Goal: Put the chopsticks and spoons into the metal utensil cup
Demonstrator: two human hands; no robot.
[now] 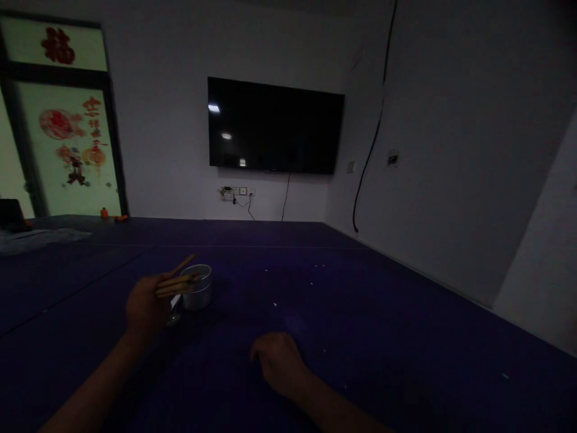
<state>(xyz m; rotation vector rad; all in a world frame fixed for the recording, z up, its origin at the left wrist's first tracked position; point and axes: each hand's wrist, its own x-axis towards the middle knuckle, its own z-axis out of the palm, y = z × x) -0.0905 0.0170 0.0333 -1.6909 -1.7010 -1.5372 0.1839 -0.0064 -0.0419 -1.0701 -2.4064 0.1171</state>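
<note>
The head camera looks forward and somewhat down across a dark blue surface (252, 361), from above its near part. Both forearms come in at the bottom edge, so the left hand (146, 305) and the right hand (279, 361) lie nearest, below mid-height, one left of centre and one close to the middle. The metal cup (197, 294) is also in the near part. The view is wide: it takes in a door (67, 144) at far left, faces a wall (157, 120) with a television (274, 126) above centre, and reaches a side wall (451, 150) running toward the camera at right.
</note>
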